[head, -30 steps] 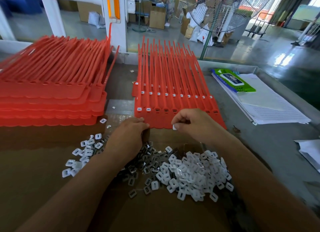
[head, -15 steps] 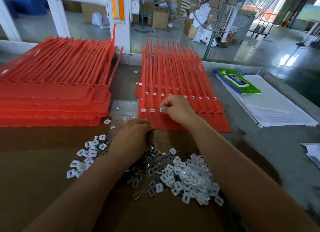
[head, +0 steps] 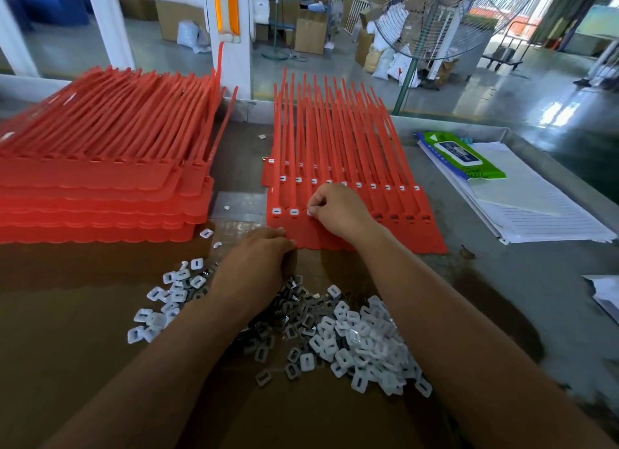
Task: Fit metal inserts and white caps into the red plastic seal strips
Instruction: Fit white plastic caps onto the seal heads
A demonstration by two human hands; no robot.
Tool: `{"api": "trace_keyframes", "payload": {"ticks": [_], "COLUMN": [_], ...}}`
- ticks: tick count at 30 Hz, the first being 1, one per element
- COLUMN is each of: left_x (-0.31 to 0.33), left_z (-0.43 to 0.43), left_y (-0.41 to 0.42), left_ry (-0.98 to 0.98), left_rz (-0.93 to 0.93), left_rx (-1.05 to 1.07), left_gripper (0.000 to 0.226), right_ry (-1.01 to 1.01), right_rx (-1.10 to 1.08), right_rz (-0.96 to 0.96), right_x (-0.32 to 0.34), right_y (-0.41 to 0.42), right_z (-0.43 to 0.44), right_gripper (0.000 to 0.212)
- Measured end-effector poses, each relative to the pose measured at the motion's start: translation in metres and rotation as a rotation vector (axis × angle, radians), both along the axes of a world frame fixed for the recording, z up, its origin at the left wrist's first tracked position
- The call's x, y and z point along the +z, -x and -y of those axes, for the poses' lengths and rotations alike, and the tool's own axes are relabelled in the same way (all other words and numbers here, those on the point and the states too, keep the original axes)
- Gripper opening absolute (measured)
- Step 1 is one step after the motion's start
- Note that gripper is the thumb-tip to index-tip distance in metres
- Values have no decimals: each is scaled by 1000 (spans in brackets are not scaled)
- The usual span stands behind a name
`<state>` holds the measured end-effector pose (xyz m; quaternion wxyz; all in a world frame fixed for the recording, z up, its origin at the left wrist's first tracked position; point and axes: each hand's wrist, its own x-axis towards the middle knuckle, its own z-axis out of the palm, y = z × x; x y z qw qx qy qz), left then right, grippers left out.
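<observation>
Red strips point(head: 351, 154) lie side by side in the middle of the counter point(head: 509, 281), tails pointing far, heads near. My right hand point(head: 338, 210) rests on the near row of heads. Its thumb and forefinger pinch a white cap point(head: 310, 212) at the third head from the left. The two heads left of it already carry fitted caps point(head: 276, 210).

My left hand point(head: 258, 264) sits knuckles-up at the strips' near edge, fingertips touching it and curled under; I cannot tell whether it holds anything. Dark metal inserts point(head: 296, 303) lie beneath and near that hand. A heap of loose caps point(head: 365, 344) is to their right and a smaller scatter to their left, all on brown cardboard point(head: 67, 331).

A stack point(head: 100, 187) of more red strips stands at the left. Papers point(head: 536, 210) lie at the right, a green pack point(head: 464, 154) on their far end.
</observation>
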<state>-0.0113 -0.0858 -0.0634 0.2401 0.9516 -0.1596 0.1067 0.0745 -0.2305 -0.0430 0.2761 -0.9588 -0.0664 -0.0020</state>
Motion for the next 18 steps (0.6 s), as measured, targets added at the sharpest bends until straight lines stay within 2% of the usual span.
{"api": "trace_keyframes", "payload": {"ticks": [8, 12, 18], "left_x": [2, 1, 0], "left_z": [1, 1, 0], "left_y": [1, 2, 2], "left_ry": [10, 31, 37], "left_rz": [17, 34, 43], "left_rx": [-1, 6, -1], "left_gripper": [33, 33, 34], "right_ry": [-56, 15, 12], "right_rx": [-101, -118, -164], "right_rz": [10, -14, -75], "right_x": [-4, 1, -1], "right_y": [-3, -12, -19], "right_z": [-1, -5, -7], "right_gripper": [29, 6, 7]}}
